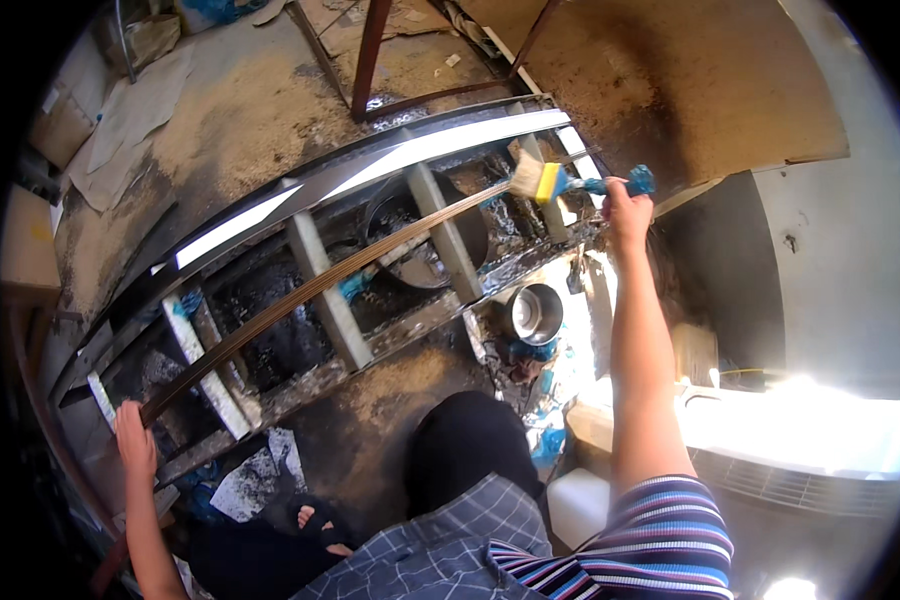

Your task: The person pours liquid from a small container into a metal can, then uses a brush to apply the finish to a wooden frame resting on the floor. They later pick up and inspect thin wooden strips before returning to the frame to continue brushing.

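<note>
My right hand is closed around the handle of a paintbrush, which has pale bristles, a yellow band and a blue-wrapped grip. Its bristles meet the far right part of a long bundle of thin brown strips, or appear to. At the lower left, my left hand has its fingers closed on the other end of that bundle. The strips lie slantwise across the crossbars of a ladder-like rack. Beneath the rack is a dark round basin, partly hidden by the bars.
A metal pot stands beside the rack, near my right forearm. Dark wet stains and brown dust cover much of the floor. A brown metal frame rises behind the rack. A white plastic container sits close to my right side.
</note>
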`<state>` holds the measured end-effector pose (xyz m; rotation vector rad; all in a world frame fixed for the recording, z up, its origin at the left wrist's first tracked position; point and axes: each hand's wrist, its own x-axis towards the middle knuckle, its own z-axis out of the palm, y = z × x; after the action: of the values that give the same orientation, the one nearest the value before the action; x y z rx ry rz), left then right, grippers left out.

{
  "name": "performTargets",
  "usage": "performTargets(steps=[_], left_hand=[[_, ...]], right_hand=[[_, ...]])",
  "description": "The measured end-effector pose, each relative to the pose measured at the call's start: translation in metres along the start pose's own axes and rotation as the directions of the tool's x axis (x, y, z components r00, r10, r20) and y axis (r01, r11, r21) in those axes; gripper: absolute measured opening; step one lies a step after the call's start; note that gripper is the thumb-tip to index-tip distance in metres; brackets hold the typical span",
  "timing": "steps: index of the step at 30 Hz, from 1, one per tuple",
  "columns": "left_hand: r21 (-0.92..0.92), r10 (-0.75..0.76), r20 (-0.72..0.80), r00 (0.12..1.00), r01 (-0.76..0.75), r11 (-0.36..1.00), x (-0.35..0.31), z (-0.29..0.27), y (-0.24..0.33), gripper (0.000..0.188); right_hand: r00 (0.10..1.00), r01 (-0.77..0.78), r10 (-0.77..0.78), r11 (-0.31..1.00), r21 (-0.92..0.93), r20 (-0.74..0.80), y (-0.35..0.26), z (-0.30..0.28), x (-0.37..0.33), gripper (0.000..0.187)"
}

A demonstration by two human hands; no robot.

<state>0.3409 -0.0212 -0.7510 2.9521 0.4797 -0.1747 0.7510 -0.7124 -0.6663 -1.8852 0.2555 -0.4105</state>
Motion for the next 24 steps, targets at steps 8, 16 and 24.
performTargets(steps=[8, 16, 24], left_hand=[[0.110, 0.159, -0.130, 0.979, -0.145, 0.983, -0.001, 0.009, -0.014, 0.031], [-0.347, -0.018, 0.169, 0.985, 0.077, 0.935, 0.003, 0.000, -0.030, 0.040], [-0.094, 0.019, -0.114, 0.993, -0.030, 0.995, 0.013, -0.019, 0.007, 0.035]], right_hand=[[0.972, -0.098, 0.053, 0.977, -0.187, -0.228, 0.029, -0.070, 0.129, 0.027], [0.857, -0.055, 0.044, 0.998, -0.006, -0.514, 0.004, -0.055, 0.050, 0.021], [0.971, -0.027, 0.006, 0.996, 0.083, 0.240, -0.082, 0.047, -0.185, 0.024]])
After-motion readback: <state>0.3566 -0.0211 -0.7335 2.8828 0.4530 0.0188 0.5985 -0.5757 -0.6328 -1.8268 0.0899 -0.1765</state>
